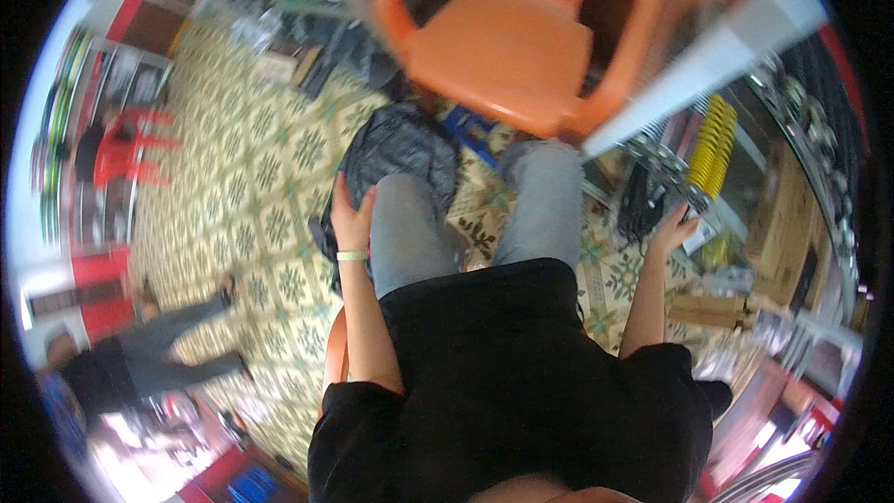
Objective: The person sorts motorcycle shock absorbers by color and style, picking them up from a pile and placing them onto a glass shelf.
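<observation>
My left hand rests beside my left knee, thumb apart from the fingers, holding nothing that I can see. It lies against the edge of a crumpled black plastic bag. Out to the right, my right hand has its fingers curled round a small dark piece, which is too blurred to name. Just beyond those fingers is the lower metal end of a pair of shock absorbers with yellow coil springs. Whether the hand touches them I cannot tell. Black cord-like parts hang to the left of that hand.
An orange plastic chair stands ahead of my knees, beside a pale metal post. Cardboard boxes and a glass case of metal parts are at the right. A red chair and another person are at the left.
</observation>
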Action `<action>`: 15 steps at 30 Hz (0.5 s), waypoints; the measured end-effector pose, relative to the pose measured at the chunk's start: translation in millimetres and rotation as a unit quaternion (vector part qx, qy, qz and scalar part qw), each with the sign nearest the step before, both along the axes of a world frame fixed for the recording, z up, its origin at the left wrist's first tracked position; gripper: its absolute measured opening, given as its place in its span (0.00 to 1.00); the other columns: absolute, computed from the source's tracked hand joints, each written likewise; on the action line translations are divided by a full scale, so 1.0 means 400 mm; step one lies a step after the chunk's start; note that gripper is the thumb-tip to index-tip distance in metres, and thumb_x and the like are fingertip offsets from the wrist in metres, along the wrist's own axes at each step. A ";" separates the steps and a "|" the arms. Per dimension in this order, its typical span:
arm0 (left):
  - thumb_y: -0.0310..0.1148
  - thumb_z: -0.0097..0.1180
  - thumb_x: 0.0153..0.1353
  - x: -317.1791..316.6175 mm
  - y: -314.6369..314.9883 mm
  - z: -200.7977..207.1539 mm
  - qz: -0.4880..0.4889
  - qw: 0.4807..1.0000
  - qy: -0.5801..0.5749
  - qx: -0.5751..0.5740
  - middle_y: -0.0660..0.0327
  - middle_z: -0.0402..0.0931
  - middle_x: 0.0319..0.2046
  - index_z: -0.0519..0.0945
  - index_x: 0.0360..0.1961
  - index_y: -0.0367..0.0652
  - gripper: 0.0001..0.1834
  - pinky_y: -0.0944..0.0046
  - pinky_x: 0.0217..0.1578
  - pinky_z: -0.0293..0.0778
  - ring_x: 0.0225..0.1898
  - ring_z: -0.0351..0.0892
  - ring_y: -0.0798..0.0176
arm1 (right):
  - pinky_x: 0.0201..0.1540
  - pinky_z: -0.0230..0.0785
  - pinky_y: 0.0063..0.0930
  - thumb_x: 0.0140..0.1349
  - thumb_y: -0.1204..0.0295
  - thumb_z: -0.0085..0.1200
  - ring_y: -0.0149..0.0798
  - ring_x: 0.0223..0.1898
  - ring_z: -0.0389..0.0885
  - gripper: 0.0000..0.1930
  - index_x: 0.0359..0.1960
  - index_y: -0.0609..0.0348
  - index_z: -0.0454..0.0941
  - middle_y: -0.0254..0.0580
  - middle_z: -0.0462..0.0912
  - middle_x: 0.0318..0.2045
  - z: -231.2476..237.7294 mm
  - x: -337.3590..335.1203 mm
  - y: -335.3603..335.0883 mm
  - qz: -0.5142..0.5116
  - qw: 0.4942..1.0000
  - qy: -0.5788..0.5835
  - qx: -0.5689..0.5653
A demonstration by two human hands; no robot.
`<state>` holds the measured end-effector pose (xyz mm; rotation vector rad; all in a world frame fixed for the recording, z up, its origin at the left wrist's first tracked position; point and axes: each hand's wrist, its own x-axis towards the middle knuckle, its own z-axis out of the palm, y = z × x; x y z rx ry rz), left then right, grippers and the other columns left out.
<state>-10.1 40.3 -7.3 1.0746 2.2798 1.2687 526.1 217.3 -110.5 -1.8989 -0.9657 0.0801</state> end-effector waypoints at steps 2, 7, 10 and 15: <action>0.40 0.61 0.49 -0.081 -0.122 0.005 0.138 0.990 0.035 -0.020 0.43 0.63 0.55 0.60 0.56 0.30 0.37 0.59 0.53 0.62 0.55 0.65 0.50 | 0.58 0.50 0.41 0.58 0.52 0.46 0.57 0.57 0.58 0.36 0.57 0.72 0.57 0.63 0.60 0.55 -0.023 -0.069 -0.048 0.003 0.996 0.014 -0.083; 0.44 0.62 0.48 -0.140 -0.320 -0.018 0.190 0.972 -0.070 -0.120 0.44 0.69 0.49 0.62 0.55 0.29 0.39 0.65 0.42 0.70 0.47 0.72 0.58 | 0.57 0.54 0.41 0.55 0.58 0.48 0.56 0.55 0.61 0.32 0.54 0.73 0.62 0.63 0.62 0.55 -0.019 -0.302 -0.119 0.215 0.964 -0.026 -0.154; 0.47 0.60 0.49 -0.191 -0.391 -0.084 0.170 0.965 -0.056 -0.191 0.52 0.75 0.39 0.66 0.52 0.31 0.36 0.68 0.40 0.68 0.39 0.74 0.63 | 0.54 0.57 0.37 0.54 0.69 0.52 0.53 0.51 0.65 0.23 0.51 0.67 0.67 0.57 0.66 0.50 0.106 -0.545 -0.145 0.388 0.917 0.035 -0.083; 0.52 0.56 0.49 -0.246 -0.342 -0.134 0.105 0.943 -0.276 -0.155 0.49 0.75 0.42 0.73 0.45 0.32 0.33 0.64 0.46 0.66 0.47 0.72 0.55 | 0.53 0.59 0.40 0.52 0.69 0.53 0.50 0.51 0.68 0.19 0.46 0.64 0.73 0.53 0.69 0.49 0.110 -0.724 -0.128 0.555 0.821 -0.131 -0.015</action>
